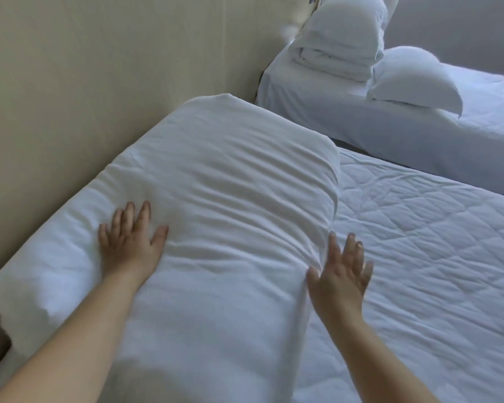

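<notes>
Beige wall (99, 82) on the left side, close along a bed (434, 257) with a quilted white cover. Lying on the bed, tight against that wall: a folded white duvet (230, 184), thick and wrinkled across the top. Long axis of the duvet running away from the person, parallel to the wall, from the near bottom edge of the view up to a rounded far end.

Left hand (128, 245) placed flat on top of the duvet, on the wall side, palm down, fingers (143, 216) straight and a little spread, gripping nothing, only pressing. Right hand (341, 274) at the opposite long edge, the free one facing the open part of the bed; fingers (333, 248) straight and fanned wide, thumb just at the fold of the side. Hard to tell whether really touching the cloth or hovering just beside it, because of some blur.

So: duvet between the two hands, one hand on each long side, both about equally far along its length. Probably smoothing or squaring the duvet as the step in hand; for a push toward the wall, right hand better placed, with the edge directly to its left.

Farther back, well apart, a second bed (419, 135) with a pillow (413, 77) and a pile of folded bedding (338, 56).
</notes>
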{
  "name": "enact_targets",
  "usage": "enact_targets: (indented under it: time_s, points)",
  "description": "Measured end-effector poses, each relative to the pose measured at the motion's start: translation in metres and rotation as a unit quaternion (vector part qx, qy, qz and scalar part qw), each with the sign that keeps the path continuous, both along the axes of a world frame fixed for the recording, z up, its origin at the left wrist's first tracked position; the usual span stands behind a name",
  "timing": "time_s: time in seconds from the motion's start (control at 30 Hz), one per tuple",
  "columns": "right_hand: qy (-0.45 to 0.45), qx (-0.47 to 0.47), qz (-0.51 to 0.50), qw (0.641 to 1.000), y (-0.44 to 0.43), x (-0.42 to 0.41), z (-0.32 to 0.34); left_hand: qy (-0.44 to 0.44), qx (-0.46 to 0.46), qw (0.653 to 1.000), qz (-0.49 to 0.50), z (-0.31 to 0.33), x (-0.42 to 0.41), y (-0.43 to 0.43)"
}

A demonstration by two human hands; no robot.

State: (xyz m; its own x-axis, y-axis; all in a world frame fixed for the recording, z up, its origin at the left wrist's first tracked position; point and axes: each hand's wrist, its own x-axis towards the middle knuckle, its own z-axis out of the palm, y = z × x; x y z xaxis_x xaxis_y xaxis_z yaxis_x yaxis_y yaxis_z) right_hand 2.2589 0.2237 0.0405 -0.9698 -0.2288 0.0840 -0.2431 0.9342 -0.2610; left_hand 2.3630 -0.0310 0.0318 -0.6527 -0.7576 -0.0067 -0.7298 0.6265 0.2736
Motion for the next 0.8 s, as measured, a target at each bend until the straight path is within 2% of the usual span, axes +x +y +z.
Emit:
enact_targets:
  time_s: [0.03,0.1,0.17,0.2,0.3,0.37,0.43,0.47,0.5,0.57,0.6,0.63,0.67,0.7,0.77,0.8]
  points:
    - [0.073,-0.051,0.027,0.996,-0.012,0.017,0.000,0.011,0.013,1.000,-0.003,0.003,0.005,0.013]
    - [0.131,-0.101,0.173,0.971,-0.040,0.067,-0.005,0.038,0.020,0.999,-0.031,-0.002,0.023,0.045]
    - [0.094,-0.067,0.277,0.954,-0.047,0.107,-0.020,0.050,-0.001,0.995,-0.080,-0.018,0.048,0.075]
    - [0.070,-0.046,0.284,0.955,-0.039,0.115,-0.029,0.041,-0.006,0.994,-0.104,-0.024,0.062,0.086]
    - [0.014,-0.005,0.220,0.975,0.015,0.103,-0.066,0.026,-0.008,0.992,-0.121,-0.030,0.091,0.108]
    - [-0.048,0.018,0.114,0.992,0.048,0.093,-0.067,0.039,0.005,0.993,-0.114,-0.028,0.098,0.119]
    - [-0.134,0.022,0.010,0.991,0.069,0.086,-0.064,0.046,0.031,0.993,-0.105,-0.027,0.097,0.130]
    - [-0.114,-0.014,-0.014,0.993,0.072,0.085,-0.061,0.043,0.050,0.992,-0.105,-0.027,0.095,0.136]
    - [-0.040,-0.067,-0.018,0.997,0.070,0.082,-0.057,0.037,0.063,0.992,-0.104,-0.027,0.092,0.141]
    - [0.099,-0.191,-0.009,0.977,0.046,0.075,-0.045,0.029,0.084,0.992,-0.093,-0.024,0.086,0.149]
    - [0.158,-0.230,0.021,0.960,0.028,0.070,-0.035,0.036,0.093,0.992,-0.075,-0.023,0.085,0.151]
    - [0.172,-0.255,0.072,0.949,0.010,0.067,-0.026,0.040,0.100,0.993,-0.054,-0.025,0.085,0.153]
    - [0.159,-0.248,0.136,0.946,-0.006,0.062,-0.016,0.034,0.106,0.993,-0.039,-0.025,0.085,0.153]
    - [0.127,-0.191,0.219,0.948,-0.021,0.055,-0.010,0.026,0.110,0.993,-0.031,-0.025,0.085,0.153]
    - [0.028,-0.004,0.342,0.939,-0.034,0.036,-0.008,0.001,0.107,0.994,-0.029,-0.024,0.084,0.150]
    - [-0.035,0.057,0.347,0.935,-0.029,0.023,-0.014,-0.018,0.104,0.994,-0.030,-0.024,0.083,0.149]
